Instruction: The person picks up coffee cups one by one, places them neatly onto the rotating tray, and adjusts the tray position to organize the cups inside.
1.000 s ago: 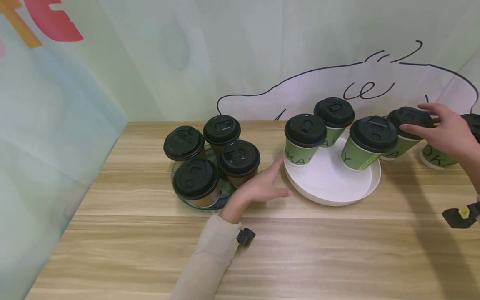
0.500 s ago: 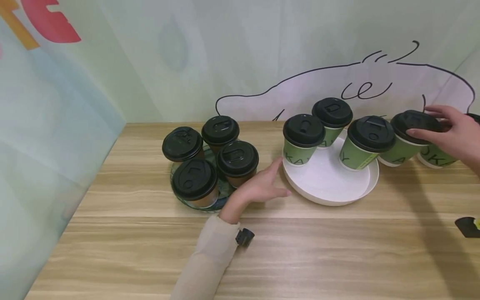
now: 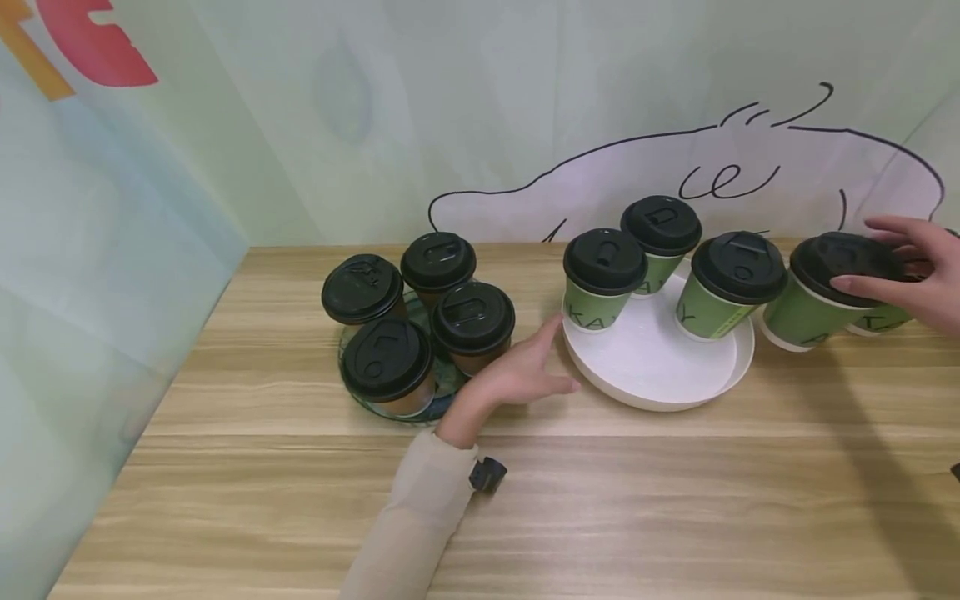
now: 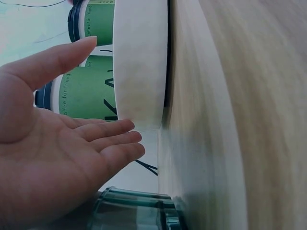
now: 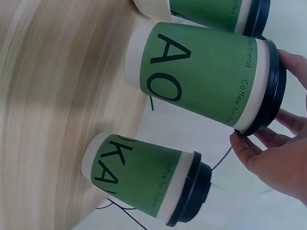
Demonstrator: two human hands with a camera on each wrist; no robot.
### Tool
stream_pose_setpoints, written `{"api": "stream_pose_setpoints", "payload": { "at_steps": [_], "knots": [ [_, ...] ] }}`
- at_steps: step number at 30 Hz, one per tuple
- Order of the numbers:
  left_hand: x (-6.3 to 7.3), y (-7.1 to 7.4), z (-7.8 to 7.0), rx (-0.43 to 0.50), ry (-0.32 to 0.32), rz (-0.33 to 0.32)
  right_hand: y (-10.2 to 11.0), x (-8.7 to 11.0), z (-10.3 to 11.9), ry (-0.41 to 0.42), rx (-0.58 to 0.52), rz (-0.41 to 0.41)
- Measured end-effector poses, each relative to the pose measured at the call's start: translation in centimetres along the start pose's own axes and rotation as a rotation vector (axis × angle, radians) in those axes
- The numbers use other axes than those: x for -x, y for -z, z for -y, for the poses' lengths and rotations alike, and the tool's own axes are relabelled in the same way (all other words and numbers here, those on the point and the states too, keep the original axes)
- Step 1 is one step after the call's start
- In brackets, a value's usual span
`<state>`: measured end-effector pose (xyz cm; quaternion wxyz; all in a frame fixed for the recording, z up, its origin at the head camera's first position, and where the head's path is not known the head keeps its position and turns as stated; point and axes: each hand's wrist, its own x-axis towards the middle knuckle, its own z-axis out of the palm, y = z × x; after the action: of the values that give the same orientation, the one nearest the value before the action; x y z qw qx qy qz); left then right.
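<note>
By its black lid, my right hand (image 3: 918,275) grips a green paper coffee cup (image 3: 810,312), thumb on the near side and fingers round the far side. The right wrist view shows that cup (image 5: 201,72) tilted; whether its base touches the table I cannot tell. Another green cup (image 5: 136,175) stands behind it, mostly hidden in the head view. My left hand (image 3: 521,373) is spread, fingertips at the left wall of a round white tray (image 3: 660,404). Three lidded green cups stand on this tray, including a front right one (image 3: 716,308).
Left of my left hand, a round glass tray (image 3: 450,379) carries several brown paper cups (image 3: 408,400) with black lids. A printed cloth backdrop (image 3: 480,108) rises behind the wooden table (image 3: 600,508).
My right hand has brought the gripped cup rightward and nearer, away from the tray's right side, covering more of the cup behind. My left hand stays at the white tray.
</note>
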<state>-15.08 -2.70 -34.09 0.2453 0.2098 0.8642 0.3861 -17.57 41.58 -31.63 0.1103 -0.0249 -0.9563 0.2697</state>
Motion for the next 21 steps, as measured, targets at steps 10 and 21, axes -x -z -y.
{"api": "stream_pose_setpoints", "payload": {
  "at_steps": [10,21],
  "knots": [
    [0.1,0.0,0.0,-0.002,0.005,0.002,0.4,1.1,-0.9,0.039,-0.051,-0.026],
    [0.1,0.1,0.0,-0.002,-0.002,0.012,0.9,4.1,3.9,0.104,-0.14,-0.054]
  ]
}}
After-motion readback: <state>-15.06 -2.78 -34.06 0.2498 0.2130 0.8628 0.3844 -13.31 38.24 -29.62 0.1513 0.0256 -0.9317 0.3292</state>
